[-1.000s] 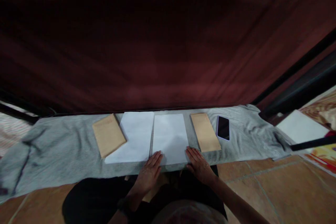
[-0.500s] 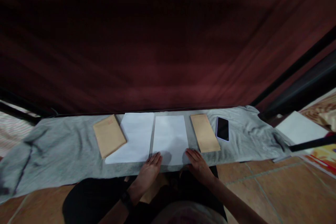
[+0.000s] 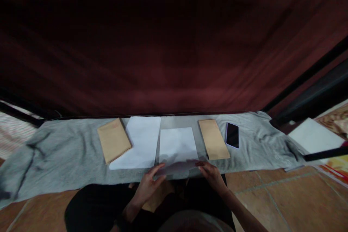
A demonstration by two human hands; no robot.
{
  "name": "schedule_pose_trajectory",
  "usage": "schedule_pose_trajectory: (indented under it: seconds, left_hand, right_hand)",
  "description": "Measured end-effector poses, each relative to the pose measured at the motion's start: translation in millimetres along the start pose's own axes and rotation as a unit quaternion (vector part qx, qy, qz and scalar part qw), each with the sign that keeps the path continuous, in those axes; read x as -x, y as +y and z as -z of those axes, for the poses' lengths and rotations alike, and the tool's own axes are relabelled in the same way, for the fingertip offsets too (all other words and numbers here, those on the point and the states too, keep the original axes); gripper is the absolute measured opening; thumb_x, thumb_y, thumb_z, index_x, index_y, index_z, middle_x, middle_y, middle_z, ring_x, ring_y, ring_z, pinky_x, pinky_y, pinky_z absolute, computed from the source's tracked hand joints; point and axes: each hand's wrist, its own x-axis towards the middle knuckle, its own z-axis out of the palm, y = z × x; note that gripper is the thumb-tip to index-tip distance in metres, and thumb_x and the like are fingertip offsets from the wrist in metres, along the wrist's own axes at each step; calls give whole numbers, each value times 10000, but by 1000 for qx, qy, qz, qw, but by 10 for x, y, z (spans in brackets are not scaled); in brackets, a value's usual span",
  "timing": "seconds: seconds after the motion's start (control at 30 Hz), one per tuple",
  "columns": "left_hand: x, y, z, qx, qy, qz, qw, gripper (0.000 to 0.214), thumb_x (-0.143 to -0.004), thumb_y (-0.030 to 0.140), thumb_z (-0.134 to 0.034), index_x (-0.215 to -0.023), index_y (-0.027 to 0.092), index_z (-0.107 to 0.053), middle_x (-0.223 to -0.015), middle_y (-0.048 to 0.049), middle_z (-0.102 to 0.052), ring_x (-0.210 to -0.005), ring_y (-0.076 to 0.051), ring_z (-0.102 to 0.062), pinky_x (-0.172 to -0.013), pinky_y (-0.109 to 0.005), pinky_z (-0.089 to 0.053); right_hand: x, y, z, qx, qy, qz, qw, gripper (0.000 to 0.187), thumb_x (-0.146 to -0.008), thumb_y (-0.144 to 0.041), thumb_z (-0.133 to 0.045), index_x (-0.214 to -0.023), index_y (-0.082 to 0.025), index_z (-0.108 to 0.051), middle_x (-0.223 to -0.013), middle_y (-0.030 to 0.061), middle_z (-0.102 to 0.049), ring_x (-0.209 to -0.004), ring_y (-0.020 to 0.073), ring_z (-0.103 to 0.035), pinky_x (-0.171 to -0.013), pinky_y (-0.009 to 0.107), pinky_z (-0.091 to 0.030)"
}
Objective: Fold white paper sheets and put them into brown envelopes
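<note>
Left hand [image 3: 149, 185]: at the sheet's near left corner, forefinger above, thumb below, the paper edge between them. Right hand [image 3: 212, 175]: at the near right corner, fingers curled over the edge, holding it. Exact pad contact too dim to make out.

Sheet [image 3: 178, 143]: white, in front of the person, between the hands. Near part bent upward and in shadow; far part flat on the grey cloth [image 3: 62, 152].

Left of it, just beside: second sheet [image 3: 143, 141], white, flat. Wide packet [image 3: 114, 140], brown, lies askew, overlapping the second sheet's left side. Right of the sheet, a little apart: narrow packet [image 3: 214, 139], brown, tilted. Next to that, phone [image 3: 232, 135], screen up and dark, pale purple rim.

Outward: dark red panel [image 3: 174, 61] behind the cloth's far edge. Tiles [image 3: 299, 192], orange-brown, below at right. White slab [image 3: 315, 136] past the cloth's right end.
</note>
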Motion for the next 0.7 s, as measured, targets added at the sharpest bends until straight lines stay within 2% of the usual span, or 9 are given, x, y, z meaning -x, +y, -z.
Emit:
schedule_pose_trajectory:
  seconds: [0.13,0.27,0.33,0.5,0.63,0.7]
  left_hand:
    - [-185,-102,-92,7,47,56,997,313,-884,344,-552,-1140,247,-706,-1178,-54,-747,-1125,-243,-683,-1028,-423,-520]
    - [-386,-59,-185,-10,88,149,985,284,-891,417,-540,-922,207,-728,-931,-95,-783,-930,-276,-734,-882,-402,-560]
    - [-468,-30,-204,-23,108,183,977,285,-882,436,-558,-885,197,-715,-834,-93,-770,-836,-275,-733,-809,-381,-556]
    - [-680,32,-192,4,149,176,973,292,-887,357,-582,-1113,184,-650,-900,-59,-755,-802,-217,-703,-741,-306,-522]
    - [-860,99,-179,-13,177,187,966,451,-902,298,-590,-1339,201,-534,-923,-32,-741,-809,-193,-697,-733,-279,-505]
    - [-934,137,-173,-32,178,199,963,536,-911,295,-588,-1425,205,-465,-901,-25,-735,-794,-194,-700,-709,-272,-495]
  right_hand:
    - [-133,-33,-69,-35,69,-52,996,243,-962,-408,-559,-969,-225,-719,-927,55,-766,-895,232,-730,-820,318,-576]
    - [-356,-14,-139,-66,112,-64,989,312,-934,-474,-572,-1038,-214,-710,-998,74,-762,-976,252,-710,-858,340,-559]
    - [-475,8,-179,-77,134,-68,986,355,-917,-502,-574,-1067,-209,-707,-1021,82,-759,-993,261,-701,-877,361,-556]
    - [-710,83,-293,-99,162,-82,978,378,-930,-508,-521,-1045,-195,-700,-978,86,-751,-899,252,-704,-832,373,-567]
    - [-819,142,-379,-82,180,-81,977,429,-958,-495,-457,-1168,-175,-651,-1081,126,-731,-974,268,-698,-864,397,-567]
    - [-850,172,-409,-52,193,-83,976,457,-965,-478,-437,-1233,-157,-621,-1069,138,-728,-949,274,-703,-847,409,-572]
